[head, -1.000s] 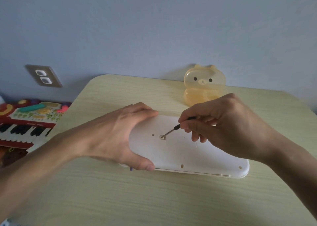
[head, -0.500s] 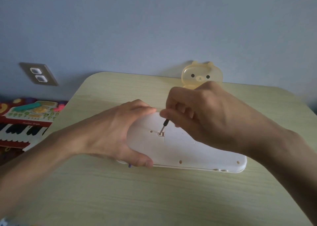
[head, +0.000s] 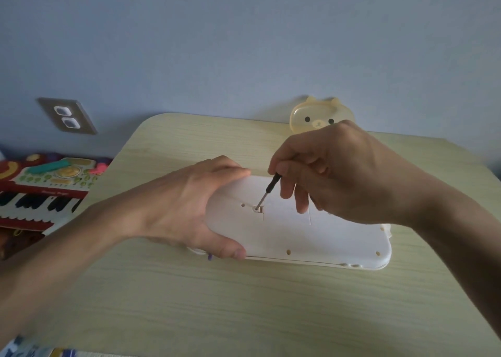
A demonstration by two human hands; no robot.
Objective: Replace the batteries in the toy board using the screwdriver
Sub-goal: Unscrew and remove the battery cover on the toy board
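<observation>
Toy board (head: 298, 234) position: flat on the worktop (head: 244, 302), plain white back face up, long side toward the person.

Left hand (head: 184, 207): grasps the left end of the board. The thumb presses the near edge and the fingers reach over the far edge, so the end is clamped between them.

Right hand (head: 339, 172): pinches the black handle of the screwdriver (head: 271, 187) between thumb and forefinger. The remaining fingers are curled, with their tips hanging just above the board's back.

Screwdriver: tilted, with the handle up and to the right. The thin metal shaft runs down and to the left, and its tip sits in the recessed screw hole (head: 256, 209) at the corner of a rectangular panel outlined in the back face. Whether the tip is seated in a screw head cannot be told.

Surroundings: a translucent yellow bear-shaped container (head: 311, 115) stands at the far edge of the worktop, partly hidden behind the right hand. A wall outlet (head: 66, 116) is set in the blue wall (head: 244, 44) at far left. Below it, off the worktop, lies a colourful toy keyboard (head: 46, 188).
</observation>
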